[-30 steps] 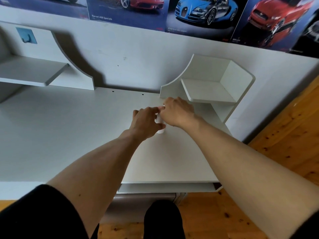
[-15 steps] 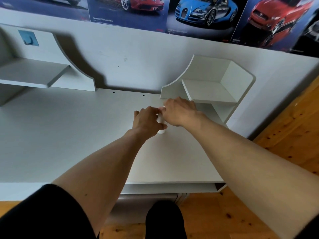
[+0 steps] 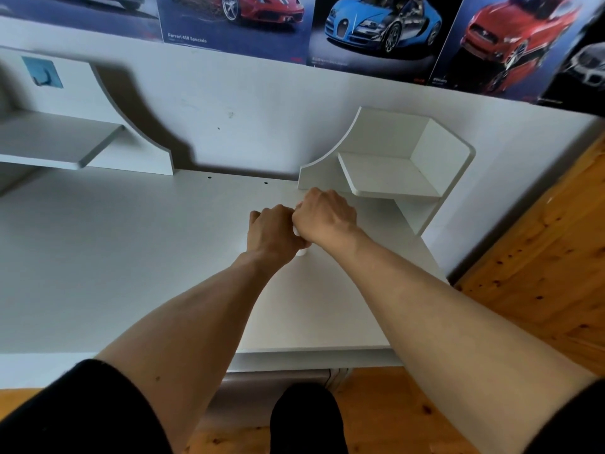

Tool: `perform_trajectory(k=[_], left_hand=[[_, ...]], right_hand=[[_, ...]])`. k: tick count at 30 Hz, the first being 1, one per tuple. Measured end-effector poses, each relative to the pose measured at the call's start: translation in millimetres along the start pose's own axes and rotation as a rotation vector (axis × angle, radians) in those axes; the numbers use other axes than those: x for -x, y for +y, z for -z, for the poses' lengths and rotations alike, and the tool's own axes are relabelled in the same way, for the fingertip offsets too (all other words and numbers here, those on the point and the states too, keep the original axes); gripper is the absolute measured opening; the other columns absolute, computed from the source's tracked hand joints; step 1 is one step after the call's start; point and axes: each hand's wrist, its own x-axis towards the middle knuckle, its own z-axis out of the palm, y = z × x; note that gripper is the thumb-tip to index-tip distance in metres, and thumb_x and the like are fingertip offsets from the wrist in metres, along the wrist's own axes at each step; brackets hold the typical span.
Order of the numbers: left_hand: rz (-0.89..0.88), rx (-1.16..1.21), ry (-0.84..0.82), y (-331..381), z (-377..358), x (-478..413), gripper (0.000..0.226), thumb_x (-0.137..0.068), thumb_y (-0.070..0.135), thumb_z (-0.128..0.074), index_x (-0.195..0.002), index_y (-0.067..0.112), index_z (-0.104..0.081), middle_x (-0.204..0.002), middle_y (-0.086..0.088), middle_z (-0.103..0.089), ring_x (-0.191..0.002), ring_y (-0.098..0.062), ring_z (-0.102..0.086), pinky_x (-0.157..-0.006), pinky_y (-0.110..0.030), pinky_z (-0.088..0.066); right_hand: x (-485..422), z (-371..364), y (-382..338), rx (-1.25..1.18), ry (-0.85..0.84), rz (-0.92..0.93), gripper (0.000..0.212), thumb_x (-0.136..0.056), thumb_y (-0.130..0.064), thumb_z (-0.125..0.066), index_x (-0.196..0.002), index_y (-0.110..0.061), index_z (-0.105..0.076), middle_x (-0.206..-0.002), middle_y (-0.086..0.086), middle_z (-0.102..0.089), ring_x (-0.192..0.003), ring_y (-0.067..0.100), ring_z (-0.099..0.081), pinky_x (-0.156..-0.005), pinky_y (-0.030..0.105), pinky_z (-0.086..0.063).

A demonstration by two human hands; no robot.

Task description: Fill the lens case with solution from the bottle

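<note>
As right hand (image 3: 324, 217) slides over left hand (image 3: 273, 232), both grip the bottle (image 3: 300, 251).
Uncapping, I judge; nothing poured.

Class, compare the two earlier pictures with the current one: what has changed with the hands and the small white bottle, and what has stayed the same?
The right hand has slid slightly toward the left hand, overlapping it and hiding more of the white bottle. Both hands still grip the white bottle over the desk; nothing was let go.
</note>
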Motion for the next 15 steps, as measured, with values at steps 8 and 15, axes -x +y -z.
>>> perform_trajectory(k=[8, 15], left_hand=[[0.036, 0.047, -0.037, -1, -3, 3, 0.042, -0.076, 0.029, -0.075, -0.113, 0.016, -0.061, -0.112, -0.001, -0.072, -0.110, -0.023, -0.062, -0.091, -0.033, -0.027], [0.083, 0.228, -0.213, -13, 22, 3, 0.086, -0.067, 0.033, -0.086, -0.141, 0.014, -0.045, -0.140, -0.002, -0.057, -0.131, -0.024, -0.049, -0.109, -0.040, -0.037]], right_hand=[[0, 0, 8, 0.007, -0.076, -0.041, 0.053, -0.091, -0.055, -0.035, -0.102, -0.014, -0.066, -0.110, 0.013, -0.066, -0.098, 0.034, -0.060, -0.073, 0.034, -0.036], [0, 15, 12, -0.014, 0.047, -0.053, 0.068, -0.091, -0.060, -0.020, -0.102, -0.009, -0.062, -0.102, 0.016, -0.063, -0.094, 0.035, -0.057, -0.072, 0.036, -0.036]])
